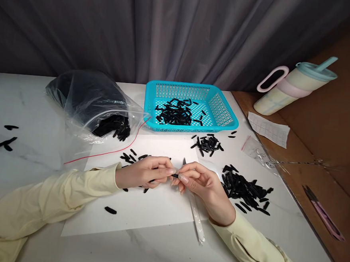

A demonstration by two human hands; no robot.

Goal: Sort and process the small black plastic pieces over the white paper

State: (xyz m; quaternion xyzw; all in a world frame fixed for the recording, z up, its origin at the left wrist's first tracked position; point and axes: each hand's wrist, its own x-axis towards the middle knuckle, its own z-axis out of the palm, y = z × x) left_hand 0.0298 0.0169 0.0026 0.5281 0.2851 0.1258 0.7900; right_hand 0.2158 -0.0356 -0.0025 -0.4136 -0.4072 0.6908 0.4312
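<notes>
1. Pale yellow sleeves are coming in from the bottom edge, both cut off by the frame, and the two hands are meeting over a white sheet of paper (145,216) lying on the counter (29,109).
2. Fingers of the left hand (143,172) are pinching together on one end of a small black piece (175,175); most of that piece is hiding between the fingertips, so its shape is hard to make out.
3. Fingers of the right hand (199,184) are closing around a slim knife (195,216), its pale handle running back under the palm toward the camera and its blade tip sticking up just above the fingers, touching or almost touching the black piece.
4. Two loose heaps of black pieces are lying to the right of the hands: a bigger heap (245,190) just beside the right wrist and a smaller heap (207,144) nearer the basket.
5. One turquoise basket (224,110) is sitting at the back, holding more black pieces.
6. One clear plastic bag (87,101) with a red zip line is lying at the left, its mouth spilling black pieces; the contents are too dark to count.
7. One pastel cup (288,89) with a straw is leaning at the far right, and one pink pair of snips (325,215) is lying near the right edge.
</notes>
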